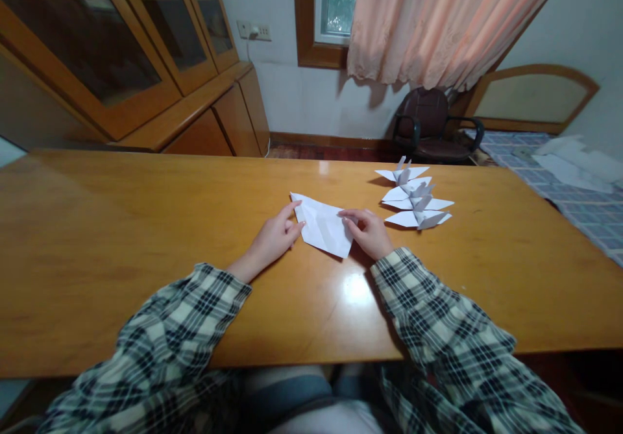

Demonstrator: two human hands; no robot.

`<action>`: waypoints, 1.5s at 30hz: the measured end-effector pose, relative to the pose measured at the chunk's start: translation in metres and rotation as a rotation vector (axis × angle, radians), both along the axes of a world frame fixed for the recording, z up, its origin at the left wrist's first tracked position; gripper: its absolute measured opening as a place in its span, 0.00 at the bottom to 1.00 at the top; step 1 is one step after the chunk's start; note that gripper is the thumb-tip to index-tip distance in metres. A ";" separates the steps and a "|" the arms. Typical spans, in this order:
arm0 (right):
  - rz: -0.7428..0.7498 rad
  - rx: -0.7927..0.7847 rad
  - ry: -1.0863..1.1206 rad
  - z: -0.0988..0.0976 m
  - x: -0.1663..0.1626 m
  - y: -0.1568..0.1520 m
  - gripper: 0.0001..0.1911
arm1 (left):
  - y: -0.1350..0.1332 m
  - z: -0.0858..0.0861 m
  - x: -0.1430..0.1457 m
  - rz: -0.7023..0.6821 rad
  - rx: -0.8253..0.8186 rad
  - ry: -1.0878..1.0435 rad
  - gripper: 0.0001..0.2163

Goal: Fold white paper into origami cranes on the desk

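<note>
A creased white sheet of paper [322,226] lies folded on the wooden table [121,226]. My left hand [274,239] rests at its left edge, fingertips pressing the paper's corner, fingers curled. My right hand [368,231] sits on its right edge, fingers bent and pinching a fold. Both sleeves are plaid. Three finished white paper cranes [416,200] stand in a row just right of my right hand.
A dark office chair [431,126] stands behind the table under a pink curtain [438,25]. Wooden glass-door cabinets [121,58] fill the left wall. A bed with a checked cover [574,187] and loose white sheets lies at the right.
</note>
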State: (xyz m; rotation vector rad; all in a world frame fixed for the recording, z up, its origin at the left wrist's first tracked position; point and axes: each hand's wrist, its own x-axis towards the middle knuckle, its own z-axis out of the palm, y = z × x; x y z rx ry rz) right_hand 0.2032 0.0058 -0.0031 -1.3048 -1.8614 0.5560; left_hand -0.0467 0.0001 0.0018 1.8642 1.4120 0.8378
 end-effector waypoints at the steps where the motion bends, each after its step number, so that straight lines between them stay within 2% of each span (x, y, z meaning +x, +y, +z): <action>1: 0.000 0.000 -0.006 0.000 0.000 0.000 0.12 | 0.001 -0.001 -0.002 -0.006 0.115 0.070 0.20; 4: -0.004 0.000 -0.019 -0.001 -0.001 0.000 0.12 | 0.005 -0.003 -0.004 -0.065 0.349 0.218 0.12; 7: -0.004 -0.007 -0.027 -0.001 -0.001 0.000 0.12 | 0.008 -0.008 -0.003 -0.171 0.414 0.265 0.13; 13: 0.002 -0.011 -0.031 0.001 -0.002 0.001 0.12 | 0.010 -0.020 -0.004 -0.239 0.272 0.383 0.19; 18: 0.061 -0.066 0.111 0.006 0.001 -0.001 0.14 | 0.011 -0.021 -0.005 -0.229 0.248 0.422 0.19; 21: 0.103 -0.080 0.113 0.010 0.005 0.000 0.14 | 0.012 -0.021 -0.006 -0.231 0.252 0.406 0.19; 29: 0.219 -0.109 -0.005 0.011 0.018 0.005 0.21 | 0.011 -0.023 -0.005 -0.245 0.268 0.356 0.18; 34: 0.312 -0.036 -0.226 0.017 0.023 0.004 0.24 | 0.011 -0.024 -0.005 -0.243 0.260 0.334 0.18; 41: 0.299 0.059 -0.297 0.017 0.026 0.000 0.15 | 0.010 -0.022 -0.005 -0.244 0.262 0.340 0.18; 45: 0.299 0.055 -0.364 0.015 0.025 -0.001 0.16 | 0.010 -0.021 -0.004 -0.242 0.251 0.360 0.19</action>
